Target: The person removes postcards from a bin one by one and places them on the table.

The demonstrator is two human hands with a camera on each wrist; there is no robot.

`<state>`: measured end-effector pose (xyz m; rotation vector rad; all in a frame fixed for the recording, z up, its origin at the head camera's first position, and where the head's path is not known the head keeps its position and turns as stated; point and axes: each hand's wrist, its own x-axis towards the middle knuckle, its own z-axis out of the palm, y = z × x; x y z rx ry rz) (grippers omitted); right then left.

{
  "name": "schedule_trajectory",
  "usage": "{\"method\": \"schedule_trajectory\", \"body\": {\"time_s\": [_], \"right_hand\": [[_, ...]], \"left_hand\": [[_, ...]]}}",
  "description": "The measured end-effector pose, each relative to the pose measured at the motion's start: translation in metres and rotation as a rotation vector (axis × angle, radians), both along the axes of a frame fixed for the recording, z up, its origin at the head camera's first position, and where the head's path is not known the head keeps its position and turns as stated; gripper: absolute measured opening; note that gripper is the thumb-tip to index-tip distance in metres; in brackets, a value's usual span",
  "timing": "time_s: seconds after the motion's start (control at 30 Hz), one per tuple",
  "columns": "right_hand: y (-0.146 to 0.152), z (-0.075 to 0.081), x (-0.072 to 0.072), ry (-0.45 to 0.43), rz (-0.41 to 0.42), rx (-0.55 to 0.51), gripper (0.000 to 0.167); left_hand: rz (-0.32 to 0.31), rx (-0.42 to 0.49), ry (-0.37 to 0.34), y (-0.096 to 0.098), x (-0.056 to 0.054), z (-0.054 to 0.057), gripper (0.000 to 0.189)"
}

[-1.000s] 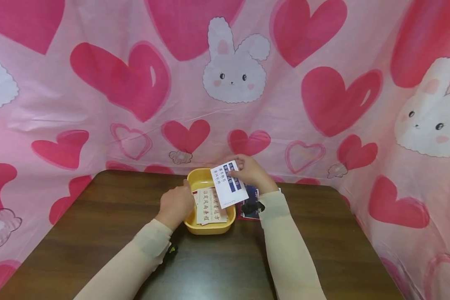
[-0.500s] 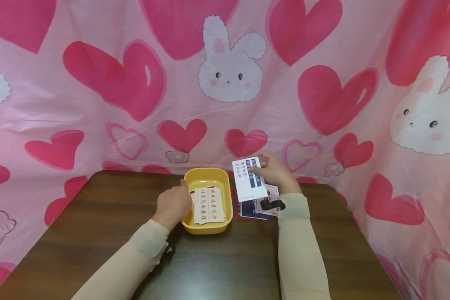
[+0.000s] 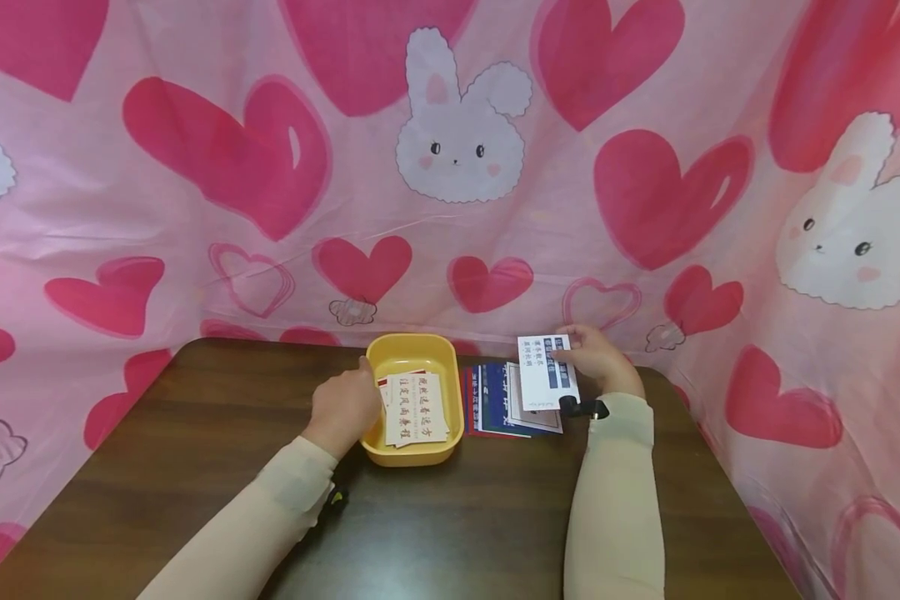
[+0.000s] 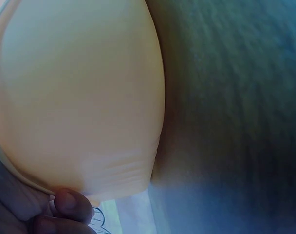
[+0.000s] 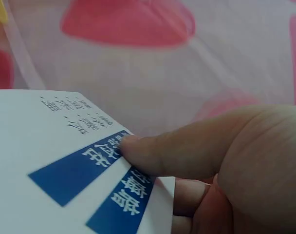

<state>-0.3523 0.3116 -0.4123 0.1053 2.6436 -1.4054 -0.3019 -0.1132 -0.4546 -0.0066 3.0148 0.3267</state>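
A yellow plastic basin (image 3: 411,457) stands on the table, holding several white cards (image 3: 417,408) with red-brown lettering. My left hand (image 3: 345,408) grips the basin's left rim; its fingers (image 4: 72,204) are curled at the rim in the left wrist view. Between thumb and fingers, my right hand (image 3: 598,360) pinches a white card (image 3: 537,375) with dark blue bands. In the right wrist view the thumb (image 5: 157,153) presses on the printed face of that card. It overlaps a row of fanned-out cards (image 3: 487,400), mostly dark blue, right of the basin.
The dark wooden table (image 3: 420,533) meets a pink cloth backdrop (image 3: 375,200) printed with hearts and rabbits. The backdrop rises behind the table and along its sides.
My right hand has carried the white card from over the basin rightward and lower, over the right end of the fanned cards. My left hand still grips the basin's rim.
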Motion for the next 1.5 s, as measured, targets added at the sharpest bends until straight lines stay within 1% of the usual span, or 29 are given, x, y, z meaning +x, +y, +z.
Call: {"method": "schedule_trajectory", "body": {"time_s": [0.1, 0.23, 0.4, 0.47, 0.53, 0.67, 0.77, 0.9, 1.0, 1.17, 1.33, 1.5], "right_hand": [[0.010, -0.009, 0.001, -0.052, 0.004, 0.006, 0.049], [0.015, -0.021, -0.001, -0.104, 0.014, -0.028, 0.050], [0.012, -0.034, -0.004, -0.168, -0.023, -0.043, 0.050], [0.011, -0.038, -0.005, -0.176, -0.035, -0.043, 0.048], [0.010, -0.041, -0.006, -0.178, -0.027, -0.040, 0.048], [0.010, -0.047, -0.007, -0.187, -0.026, -0.007, 0.050], [0.011, -0.050, -0.009, -0.200, -0.039, 0.012, 0.053], [0.009, -0.051, -0.011, -0.186, -0.036, 0.108, 0.054], [0.005, -0.051, -0.014, -0.183, -0.043, 0.202, 0.055], [-0.004, -0.049, -0.015, -0.191, -0.049, 0.290, 0.051], [-0.011, -0.048, -0.016, -0.195, -0.051, 0.340, 0.052], [-0.018, -0.045, -0.016, -0.179, -0.050, 0.379, 0.053]], "left_hand": [[0.002, 0.005, -0.006, -0.001, 0.000, 0.001, 0.074], [0.009, 0.008, -0.010, -0.002, 0.000, 0.000, 0.075], [0.007, 0.006, -0.012, -0.001, 0.000, 0.000, 0.076], [0.005, 0.005, -0.013, -0.001, 0.000, 0.001, 0.076], [0.003, 0.002, -0.012, -0.001, 0.000, 0.000, 0.076], [0.004, 0.001, -0.009, -0.001, -0.001, 0.000, 0.075], [0.003, 0.001, -0.008, 0.000, -0.002, 0.000, 0.074], [0.003, -0.005, -0.011, 0.000, -0.002, 0.000, 0.073], [0.001, -0.008, -0.013, 0.000, -0.002, 0.001, 0.074], [-0.004, -0.008, -0.013, -0.001, -0.002, 0.001, 0.074], [-0.004, -0.012, -0.006, -0.001, -0.002, 0.001, 0.073], [-0.002, -0.015, -0.003, -0.001, -0.002, -0.001, 0.072]]}}
